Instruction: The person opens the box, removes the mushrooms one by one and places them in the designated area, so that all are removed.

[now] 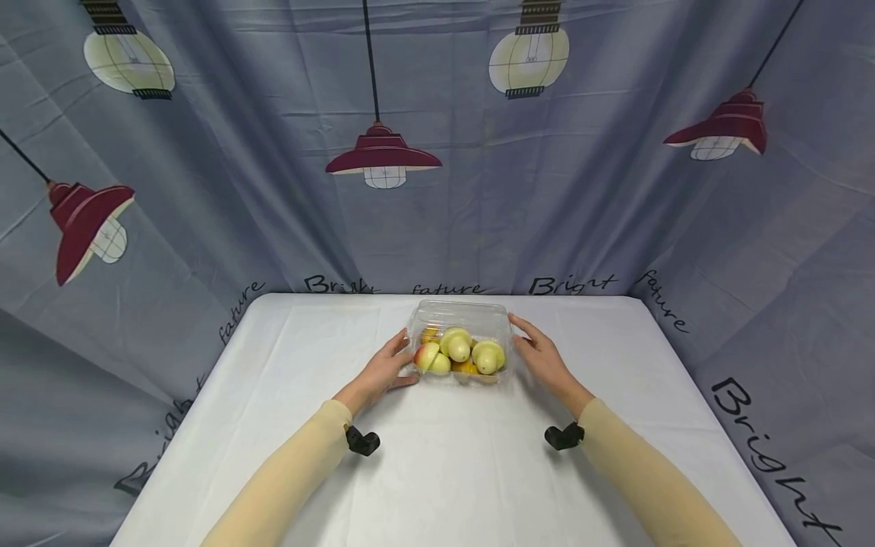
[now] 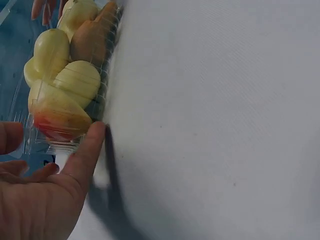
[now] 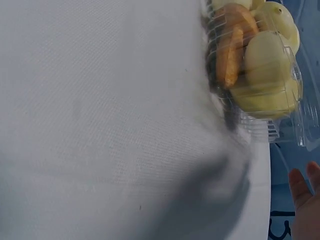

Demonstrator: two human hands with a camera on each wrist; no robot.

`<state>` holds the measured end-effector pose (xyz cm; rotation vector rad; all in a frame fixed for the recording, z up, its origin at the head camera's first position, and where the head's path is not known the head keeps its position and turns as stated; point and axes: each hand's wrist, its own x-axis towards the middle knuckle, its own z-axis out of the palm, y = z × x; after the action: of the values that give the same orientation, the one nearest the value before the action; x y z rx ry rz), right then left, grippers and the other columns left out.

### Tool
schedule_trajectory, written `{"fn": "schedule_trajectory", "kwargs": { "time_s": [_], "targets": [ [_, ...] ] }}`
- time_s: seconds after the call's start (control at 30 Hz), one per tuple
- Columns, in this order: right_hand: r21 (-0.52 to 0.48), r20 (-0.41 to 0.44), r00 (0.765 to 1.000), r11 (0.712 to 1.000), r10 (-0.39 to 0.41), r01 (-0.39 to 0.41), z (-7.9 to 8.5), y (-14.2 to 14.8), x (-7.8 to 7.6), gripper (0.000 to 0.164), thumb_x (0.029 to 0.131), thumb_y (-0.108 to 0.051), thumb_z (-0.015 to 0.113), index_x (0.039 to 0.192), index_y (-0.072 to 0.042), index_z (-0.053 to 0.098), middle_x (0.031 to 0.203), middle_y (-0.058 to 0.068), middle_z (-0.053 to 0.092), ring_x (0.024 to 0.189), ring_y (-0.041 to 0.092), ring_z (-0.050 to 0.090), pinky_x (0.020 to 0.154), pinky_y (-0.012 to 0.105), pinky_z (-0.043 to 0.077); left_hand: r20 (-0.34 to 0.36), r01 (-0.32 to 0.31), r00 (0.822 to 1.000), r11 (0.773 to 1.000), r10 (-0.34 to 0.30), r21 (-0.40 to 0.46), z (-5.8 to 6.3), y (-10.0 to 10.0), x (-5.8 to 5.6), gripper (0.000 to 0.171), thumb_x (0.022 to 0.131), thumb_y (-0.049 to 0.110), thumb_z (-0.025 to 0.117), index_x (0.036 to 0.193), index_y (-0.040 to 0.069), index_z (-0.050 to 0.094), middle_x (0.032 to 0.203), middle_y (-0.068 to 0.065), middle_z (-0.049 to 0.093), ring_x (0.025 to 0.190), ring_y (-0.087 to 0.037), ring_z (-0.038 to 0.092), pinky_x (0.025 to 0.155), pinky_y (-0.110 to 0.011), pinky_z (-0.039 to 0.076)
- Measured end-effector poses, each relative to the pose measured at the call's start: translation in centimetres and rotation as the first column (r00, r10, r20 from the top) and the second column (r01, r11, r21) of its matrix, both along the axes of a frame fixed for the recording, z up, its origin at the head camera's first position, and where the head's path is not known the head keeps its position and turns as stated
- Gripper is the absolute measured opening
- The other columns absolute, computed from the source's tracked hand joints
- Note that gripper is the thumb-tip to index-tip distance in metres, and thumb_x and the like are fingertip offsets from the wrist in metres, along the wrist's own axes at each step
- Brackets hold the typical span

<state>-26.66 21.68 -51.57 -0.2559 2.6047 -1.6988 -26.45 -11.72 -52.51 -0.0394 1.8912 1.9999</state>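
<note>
A clear plastic clamshell box [image 1: 459, 310] stands near the far edge of the white table. Inside are several pale yellow-green rounded fruits [image 1: 456, 343], a red-and-yellow apple-like piece [image 2: 60, 112] and orange pieces [image 3: 231, 55]. My left hand [image 1: 383, 370] is at the box's left end, fingers spread, with the thumb along its lower front corner. On the other end, my right hand [image 1: 542, 355] has its fingers extended beside the right wall. In the right wrist view, only some fingers [image 3: 300, 187] of that hand show, just off the box.
A white cloth covers the table [image 1: 451, 471]. Behind it and along both sides hangs a grey-blue curtain [image 1: 437, 228] printed with lamps and lettering. A black wrist mount [image 1: 362, 441] is on the left sleeve, another [image 1: 564, 436] on the right.
</note>
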Motion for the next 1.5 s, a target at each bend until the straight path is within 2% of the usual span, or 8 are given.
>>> {"fn": "schedule_trajectory", "kwargs": {
  "time_s": [0.2, 0.43, 0.73, 0.87, 0.93, 1.03, 1.23, 1.5],
  "targets": [
    [0.008, -0.056, 0.998, 1.000, -0.013, 0.014, 0.1, 0.0, -0.6, 0.052, 0.111, -0.036, 0.042, 0.160, -0.020, 0.037, 0.165, 0.001, 0.033, 0.152, 0.028, 0.025, 0.123, 0.052, 0.026, 0.087, -0.020, 0.996, 0.997, 0.013, 0.074, 0.4, 0.0, -0.6, 0.072, 0.105, 0.007, 0.046, 0.167, 0.020, 0.012, 0.169, -0.018, 0.015, 0.150, -0.043, 0.025, 0.096, -0.056, 0.057],
    [0.010, -0.063, 0.998, 1.000, -0.023, 0.024, 0.4, -0.2, -1.2, 0.055, 0.111, -0.041, 0.040, 0.161, -0.018, 0.035, 0.166, 0.007, 0.031, 0.152, 0.031, 0.025, 0.124, 0.055, 0.022, 0.100, 0.053, 0.993, 0.994, -0.063, 0.100, 0.9, -0.4, -1.4, 0.066, 0.110, 0.014, 0.041, 0.167, 0.025, 0.009, 0.169, -0.019, 0.013, 0.150, -0.044, 0.023, 0.096, -0.060, 0.055],
    [-0.027, -0.006, 0.999, 0.998, -0.050, 0.050, 0.9, -0.5, -1.7, 0.059, 0.111, -0.042, 0.042, 0.163, -0.018, 0.031, 0.165, 0.014, 0.029, 0.151, 0.035, 0.027, 0.123, 0.057, 0.022, 0.099, 0.107, 0.988, 0.989, -0.118, 0.105, 1.0, -0.8, -2.1, 0.068, 0.109, 0.006, 0.040, 0.167, 0.025, 0.010, 0.170, -0.018, 0.012, 0.151, -0.045, 0.019, 0.096, -0.062, 0.054],
    [-0.077, 0.029, 0.999, 0.996, -0.046, 0.048, 1.0, -0.6, -1.8, 0.056, 0.111, -0.034, 0.042, 0.163, -0.018, 0.029, 0.166, 0.016, 0.026, 0.152, 0.035, 0.025, 0.124, 0.056, 0.021, 0.107, 0.111, 0.987, 0.989, -0.121, 0.102, 1.0, -0.8, -2.1, 0.071, 0.107, 0.002, 0.041, 0.167, 0.026, 0.011, 0.169, -0.018, 0.012, 0.151, -0.044, 0.018, 0.096, -0.061, 0.054],
    [-0.095, 0.045, 0.998, 0.995, -0.035, 0.039, 1.9, -0.8, -1.5, 0.056, 0.112, -0.028, 0.042, 0.163, -0.013, 0.028, 0.166, 0.018, 0.024, 0.152, 0.036, 0.022, 0.124, 0.056, 0.020, 0.112, 0.108, 0.986, 0.989, -0.119, 0.103, 1.0, -0.8, -2.1, 0.072, 0.107, 0.001, 0.042, 0.167, 0.026, 0.012, 0.169, -0.018, 0.012, 0.151, -0.044, 0.019, 0.095, -0.061, 0.055],
    [-0.107, 0.046, 0.999, 0.994, -0.024, 0.029, 1.9, -0.7, -1.5, 0.055, 0.111, -0.024, 0.041, 0.163, -0.010, 0.027, 0.167, 0.018, 0.022, 0.153, 0.037, 0.019, 0.125, 0.057, 0.017, 0.123, 0.101, 0.986, 0.989, -0.114, 0.107, 0.9, -0.8, -2.0, 0.075, 0.105, -0.001, 0.044, 0.167, 0.027, 0.012, 0.169, -0.018, 0.013, 0.151, -0.042, 0.021, 0.095, -0.060, 0.055],
    [-0.091, 0.029, 0.999, 0.996, -0.023, 0.025, 1.1, -0.5, -1.8, 0.057, 0.111, -0.036, 0.039, 0.164, -0.016, 0.028, 0.168, 0.013, 0.021, 0.153, 0.035, 0.020, 0.125, 0.057, 0.017, 0.121, 0.106, 0.985, 0.987, -0.121, 0.120, 0.9, -0.9, -1.6, 0.084, 0.100, -0.007, 0.048, 0.167, 0.027, 0.010, 0.169, -0.019, 0.013, 0.148, -0.044, 0.027, 0.093, -0.059, 0.057],
    [-0.178, 0.000, 1.000, 0.984, 0.009, -0.009, 1.1, -0.5, -1.8, 0.061, 0.113, -0.036, 0.036, 0.161, -0.002, 0.026, 0.166, 0.019, 0.024, 0.152, 0.035, 0.022, 0.126, 0.047, 0.021, 0.127, 0.127, 0.982, 0.986, -0.141, 0.113, 0.9, -1.2, -0.6, 0.087, 0.100, -0.008, 0.050, 0.167, 0.028, 0.009, 0.168, -0.022, 0.012, 0.147, -0.044, 0.028, 0.093, -0.056, 0.058]
  ]
}}
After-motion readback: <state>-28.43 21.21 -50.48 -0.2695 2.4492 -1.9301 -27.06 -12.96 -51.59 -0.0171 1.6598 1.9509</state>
